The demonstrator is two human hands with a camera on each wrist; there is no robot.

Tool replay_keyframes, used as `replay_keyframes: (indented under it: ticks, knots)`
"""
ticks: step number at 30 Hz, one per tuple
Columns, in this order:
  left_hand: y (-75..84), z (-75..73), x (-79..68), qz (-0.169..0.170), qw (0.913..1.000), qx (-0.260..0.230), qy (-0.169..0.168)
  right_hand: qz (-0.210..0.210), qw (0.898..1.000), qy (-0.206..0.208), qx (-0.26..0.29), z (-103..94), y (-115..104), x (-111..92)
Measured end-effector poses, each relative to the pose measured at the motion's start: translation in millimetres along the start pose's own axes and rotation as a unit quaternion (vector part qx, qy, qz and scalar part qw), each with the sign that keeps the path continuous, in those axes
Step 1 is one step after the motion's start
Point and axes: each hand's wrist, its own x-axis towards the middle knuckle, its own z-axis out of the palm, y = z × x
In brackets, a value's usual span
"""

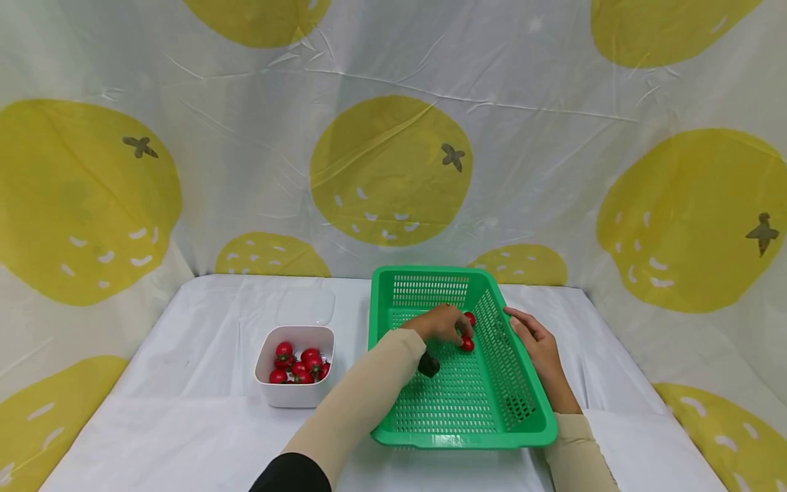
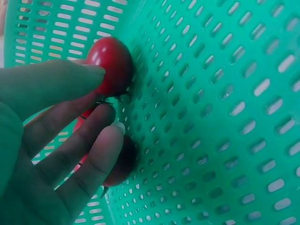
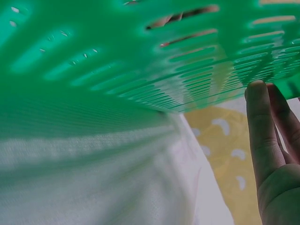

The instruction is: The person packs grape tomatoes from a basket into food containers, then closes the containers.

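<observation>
Inside the green plastic basket point(image 1: 464, 441), my left hand point(image 1: 444, 324) pinches a red cherry tomato point(image 2: 112, 63) between thumb and fingers, close to the perforated side wall. Another tomato point(image 2: 123, 164) lies just beyond the fingertips, partly hidden by them. From the head view, one tomato point(image 1: 467, 344) shows at the left fingertips and a second point(image 1: 470, 318) a little farther back. My right hand point(image 1: 541, 352) is outside the basket, its fairly straight fingers point(image 3: 260, 117) touching the right wall near the rim.
Left of the basket stands a white container point(image 1: 295, 395) with several cherry tomatoes in it. Behind that lies a clear lid point(image 1: 306, 306). White cloth point(image 1: 203, 437) covers the table, and a fruit-patterned curtain point(image 1: 258, 157) hangs around it.
</observation>
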Motion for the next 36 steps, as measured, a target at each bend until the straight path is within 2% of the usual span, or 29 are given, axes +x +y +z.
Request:
replay_keyframes:
  ticks: [10, 20, 36]
  knots:
    - [-1.8, 4.6, 4.4, 0.009, 0.9999, 0.012, -0.002, 0.001, 1.0, 0.007, -0.004, -0.7, -1.1, -0.2]
    - [-0.4, 4.9, 4.4, -0.005, 0.9997, 0.007, -0.024, -0.004, 1.0, 0.006, 0.002, -1.2, 1.7, 0.4]
    - [0.0, 5.0, 3.9, -0.012, 0.9996, 0.012, -0.021, 0.002, 1.0, 0.004, 0.001, 0.2, 1.8, 0.5]
